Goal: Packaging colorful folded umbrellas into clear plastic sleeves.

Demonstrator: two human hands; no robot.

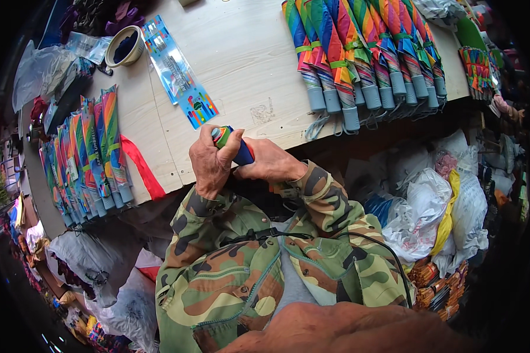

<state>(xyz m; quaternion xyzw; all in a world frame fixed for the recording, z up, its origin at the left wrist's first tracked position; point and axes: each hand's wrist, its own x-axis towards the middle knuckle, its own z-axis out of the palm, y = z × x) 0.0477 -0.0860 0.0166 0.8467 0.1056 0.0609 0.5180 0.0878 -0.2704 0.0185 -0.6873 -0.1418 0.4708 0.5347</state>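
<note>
I see left hand (210, 162) and right hand (271, 160) both curled round the roll (243, 155), by the table's (235, 70) edge; likely light, soft, slightly slippery. I'd grip it mid-length.

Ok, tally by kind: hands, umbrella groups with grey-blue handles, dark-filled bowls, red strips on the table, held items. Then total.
Left hand, right hand: 2
Left umbrella group, right umbrella group: 2
Bowl: 1
Red strip: 1
Held rolled item: 1
Total: 7
</note>
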